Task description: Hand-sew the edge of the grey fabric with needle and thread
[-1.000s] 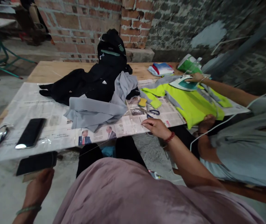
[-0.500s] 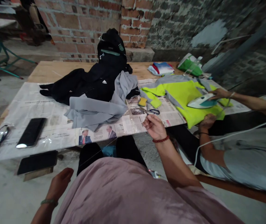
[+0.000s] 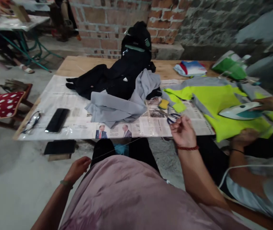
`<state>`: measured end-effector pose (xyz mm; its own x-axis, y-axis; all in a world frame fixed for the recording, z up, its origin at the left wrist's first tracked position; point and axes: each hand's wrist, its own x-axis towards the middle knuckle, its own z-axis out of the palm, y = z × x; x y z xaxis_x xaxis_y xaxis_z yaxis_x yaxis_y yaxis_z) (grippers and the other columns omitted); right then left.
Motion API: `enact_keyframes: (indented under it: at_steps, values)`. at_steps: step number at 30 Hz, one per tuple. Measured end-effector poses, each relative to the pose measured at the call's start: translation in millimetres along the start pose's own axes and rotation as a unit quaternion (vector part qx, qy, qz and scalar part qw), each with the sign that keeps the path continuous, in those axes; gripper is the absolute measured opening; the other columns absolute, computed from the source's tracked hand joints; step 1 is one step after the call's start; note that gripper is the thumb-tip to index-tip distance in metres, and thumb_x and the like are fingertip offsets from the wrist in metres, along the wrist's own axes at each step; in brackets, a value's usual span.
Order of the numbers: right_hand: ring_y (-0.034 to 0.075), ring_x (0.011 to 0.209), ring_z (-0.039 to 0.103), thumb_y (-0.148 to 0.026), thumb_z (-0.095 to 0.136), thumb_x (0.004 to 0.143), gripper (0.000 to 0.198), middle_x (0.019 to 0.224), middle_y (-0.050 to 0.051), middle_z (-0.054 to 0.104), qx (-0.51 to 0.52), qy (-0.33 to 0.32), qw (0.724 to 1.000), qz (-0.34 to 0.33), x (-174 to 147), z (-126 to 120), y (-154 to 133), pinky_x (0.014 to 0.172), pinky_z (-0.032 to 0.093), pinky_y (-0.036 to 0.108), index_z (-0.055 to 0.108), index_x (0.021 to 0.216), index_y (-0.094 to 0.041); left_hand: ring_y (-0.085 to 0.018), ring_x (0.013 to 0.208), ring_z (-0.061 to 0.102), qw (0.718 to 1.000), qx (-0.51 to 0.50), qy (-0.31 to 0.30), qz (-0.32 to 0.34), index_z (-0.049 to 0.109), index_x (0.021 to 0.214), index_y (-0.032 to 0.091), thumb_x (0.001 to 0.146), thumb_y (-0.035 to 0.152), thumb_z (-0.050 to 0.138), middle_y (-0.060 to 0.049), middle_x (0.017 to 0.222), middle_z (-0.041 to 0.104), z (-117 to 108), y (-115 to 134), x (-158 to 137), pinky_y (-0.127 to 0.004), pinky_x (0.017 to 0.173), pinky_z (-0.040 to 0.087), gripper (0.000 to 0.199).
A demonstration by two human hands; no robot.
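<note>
A thin thread (image 3: 114, 149) stretches up and rightward from my left hand (image 3: 80, 166), low beside my lap with its fingers closed on one end. It fades against the newspaper but runs in line with the pinched fingertips of my right hand (image 3: 184, 131), raised at the table's front edge. Any needle there is too small to make out. Just behind the right fingers lie scissors with dark blue handles (image 3: 172, 118), partly hidden by them. A yellow sponge-like block (image 3: 163, 104) sits beyond. Grey cloth (image 3: 117, 108) lies crumpled in front of me, against black clothing (image 3: 112, 80).
A co-worker's hand (image 3: 269, 104) holds an iron (image 3: 241, 110) on a yellow-green and grey garment (image 3: 213, 99) at right. A phone (image 3: 57, 120) and glasses (image 3: 32, 122) lie on the left. A black backpack (image 3: 136, 40), folded cloth (image 3: 190, 68) and green-white bag (image 3: 231, 65) stand farther back.
My view has swung left, so the table's things sit farther right. My left hand has risen toward the table edge, and my right hand now overlaps the scissors. The iron stays on the garment.
</note>
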<state>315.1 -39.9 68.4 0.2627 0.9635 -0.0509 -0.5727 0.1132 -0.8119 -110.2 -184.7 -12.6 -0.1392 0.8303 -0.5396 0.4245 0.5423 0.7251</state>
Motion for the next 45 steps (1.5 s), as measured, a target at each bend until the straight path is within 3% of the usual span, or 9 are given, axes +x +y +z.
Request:
enact_keyframes:
  at_steps: [3, 6, 12, 16, 23, 27, 33, 39, 45]
  values:
    - [0.005, 0.045, 0.051, -0.032, 0.069, 0.071, 0.029, 0.056, -0.010, 0.052, -0.087, 0.006, 0.996, -0.036, -7.5, 6.0, 9.5, 0.049, 0.045, 0.019, 0.051, 0.093, -0.024, -0.006, 0.040, 0.033, 0.990, -0.137, -0.033, 0.000, 0.053, 0.067, 0.016, 0.069, 0.048, 0.061, 0.007, 0.046, 0.040, 5.5, 39.4, -8.6, -0.018, 0.039, 0.021, 0.033]
    - [0.007, 0.047, 0.052, -0.033, 0.061, 0.076, 0.035, 0.058, -0.008, 0.053, -0.221, -0.067, 0.973, -0.019, -33.9, 29.0, 30.3, 0.053, 0.046, 0.022, 0.052, 0.109, -0.025, -0.004, 0.039, 0.031, 0.971, -0.225, -0.077, 0.010, 0.057, 0.077, 0.015, 0.066, 0.043, 0.067, 0.007, 0.048, 0.041, 17.0, 79.8, -13.5, -0.017, 0.039, 0.019, 0.031]
    - [0.012, 0.080, 0.058, -0.029, 0.052, 0.082, 0.023, 0.083, 0.003, 0.061, -0.373, -0.374, 0.848, -0.038, -91.5, 82.3, 65.6, 0.078, 0.046, 0.027, 0.064, 0.100, -0.021, -0.003, 0.038, 0.035, 0.957, -0.228, -0.172, 0.054, 0.061, 0.074, 0.013, 0.067, 0.041, 0.069, 0.005, 0.047, 0.047, 41.0, 135.2, -27.5, -0.017, 0.037, 0.019, 0.031]
    - [0.010, 0.071, 0.053, -0.030, 0.060, 0.077, 0.030, 0.079, 0.002, 0.058, -0.390, -0.449, 0.804, -0.026, -103.4, 98.8, 71.1, 0.069, 0.044, 0.024, 0.065, 0.104, -0.018, -0.003, 0.036, 0.034, 0.942, -0.270, -0.187, 0.062, 0.060, 0.072, 0.013, 0.068, 0.040, 0.069, 0.005, 0.046, 0.047, 45.9, 145.0, -33.1, -0.017, 0.036, 0.019, 0.028]
    - [0.008, 0.061, 0.049, -0.028, 0.063, 0.073, 0.014, 0.070, 0.001, 0.061, -0.419, -0.379, 0.824, 0.039, -101.7, 103.9, 81.3, 0.058, 0.037, 0.020, 0.069, 0.080, -0.017, -0.002, 0.034, 0.034, 0.933, -0.321, -0.156, 0.034, 0.057, 0.072, 0.013, 0.065, 0.036, 0.071, 0.006, 0.048, 0.047, 48.8, 137.8, -30.3, -0.017, 0.035, 0.016, 0.028]
    - [0.009, 0.061, 0.051, -0.023, 0.060, 0.074, 0.010, 0.067, 0.000, 0.062, -0.409, -0.348, 0.843, 0.028, -96.8, 99.7, 81.3, 0.061, 0.039, 0.021, 0.065, 0.067, -0.017, -0.002, 0.035, 0.034, 0.934, -0.325, -0.148, 0.026, 0.058, 0.074, 0.013, 0.065, 0.035, 0.073, 0.006, 0.050, 0.047, 48.1, 134.2, -25.3, -0.016, 0.035, 0.015, 0.028]
    - [0.009, 0.065, 0.051, -0.024, 0.057, 0.076, 0.011, 0.071, 0.001, 0.060, -0.398, -0.322, 0.859, 0.003, -89.0, 91.1, 80.3, 0.066, 0.040, 0.023, 0.064, 0.072, -0.017, -0.001, 0.034, 0.032, 0.927, -0.335, -0.168, 0.004, 0.060, 0.077, 0.013, 0.065, 0.035, 0.074, 0.007, 0.048, 0.044, 44.4, 131.2, -19.9, -0.015, 0.036, 0.015, 0.029]
    - [0.007, 0.059, 0.047, -0.029, 0.064, 0.069, 0.023, 0.070, -0.001, 0.058, -0.357, -0.414, 0.830, 0.107, -95.7, 97.5, 89.1, 0.059, 0.038, 0.020, 0.067, 0.087, -0.015, -0.002, 0.035, 0.033, 0.942, -0.307, -0.134, 0.018, 0.059, 0.075, 0.012, 0.064, 0.036, 0.075, 0.006, 0.048, 0.046, 46.9, 136.3, -24.3, -0.015, 0.036, 0.017, 0.031]
    - [0.006, 0.053, 0.043, -0.033, 0.060, 0.071, 0.018, 0.057, -0.003, 0.053, -0.326, -0.329, 0.876, 0.131, -90.3, 93.2, 95.7, 0.051, 0.034, 0.019, 0.062, 0.067, -0.015, -0.001, 0.035, 0.032, 0.934, -0.328, -0.143, 0.001, 0.059, 0.078, 0.013, 0.064, 0.034, 0.074, 0.007, 0.049, 0.045, 41.3, 133.9, -25.5, -0.015, 0.036, 0.016, 0.030]
